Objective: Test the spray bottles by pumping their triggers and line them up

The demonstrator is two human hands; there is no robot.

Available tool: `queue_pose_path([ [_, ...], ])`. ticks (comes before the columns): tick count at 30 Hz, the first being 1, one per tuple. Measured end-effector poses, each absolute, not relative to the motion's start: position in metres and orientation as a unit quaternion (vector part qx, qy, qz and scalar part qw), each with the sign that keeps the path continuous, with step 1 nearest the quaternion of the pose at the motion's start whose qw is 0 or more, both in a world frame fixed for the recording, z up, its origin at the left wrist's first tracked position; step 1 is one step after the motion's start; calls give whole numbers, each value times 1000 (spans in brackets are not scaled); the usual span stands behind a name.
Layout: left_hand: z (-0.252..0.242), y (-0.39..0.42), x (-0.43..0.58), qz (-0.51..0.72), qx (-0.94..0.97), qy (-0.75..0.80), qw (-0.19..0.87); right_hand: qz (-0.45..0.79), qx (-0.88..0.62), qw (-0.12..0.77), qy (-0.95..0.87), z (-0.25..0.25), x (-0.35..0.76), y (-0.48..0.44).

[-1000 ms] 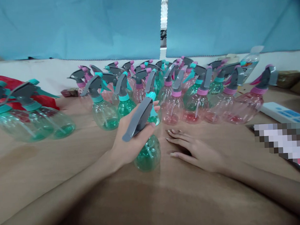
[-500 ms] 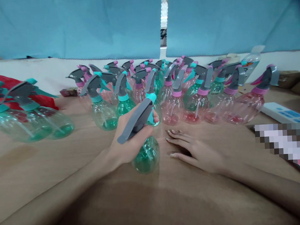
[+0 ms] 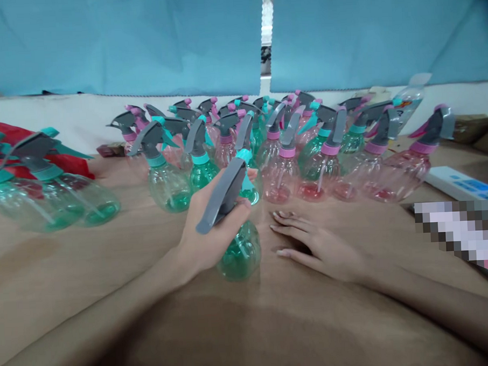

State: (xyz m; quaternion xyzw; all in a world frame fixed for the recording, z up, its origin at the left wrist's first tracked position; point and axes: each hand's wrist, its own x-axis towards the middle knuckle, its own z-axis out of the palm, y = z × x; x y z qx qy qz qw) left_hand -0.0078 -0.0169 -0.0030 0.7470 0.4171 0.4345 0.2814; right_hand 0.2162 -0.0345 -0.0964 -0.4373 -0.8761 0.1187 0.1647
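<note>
Left hand around one sprayer

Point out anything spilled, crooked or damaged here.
Nothing looks clearly spilled or damaged. The far-right pink spray bottle leans outward, perhaps lens distortion; a darker patch at left on the table could be a stain.

Blue cloth across the back, white wall below, bright vertical strip, brown tabletop

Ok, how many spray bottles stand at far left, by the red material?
2: a green bottle near the picture's left edge, and a second green bottle to its right, overlapping in view. More could be hidden or out of frame.
</note>
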Motion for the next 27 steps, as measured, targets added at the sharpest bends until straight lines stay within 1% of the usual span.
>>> queue_pose_path([
  [11,-4,-16,-7,436,751,423,259,122,-431,182,-875,-96,216,-35],
  [15,-4,-16,-8,438,754,428,241,123,-434,175,-875,-96,216,-35],
  [21,-4,-16,-6,434,744,426,277,120,-433,175,-876,-97,216,-35],
  [27,-8,-16,-4,441,752,403,278,105,-434,186,-875,-99,216,-36],
])
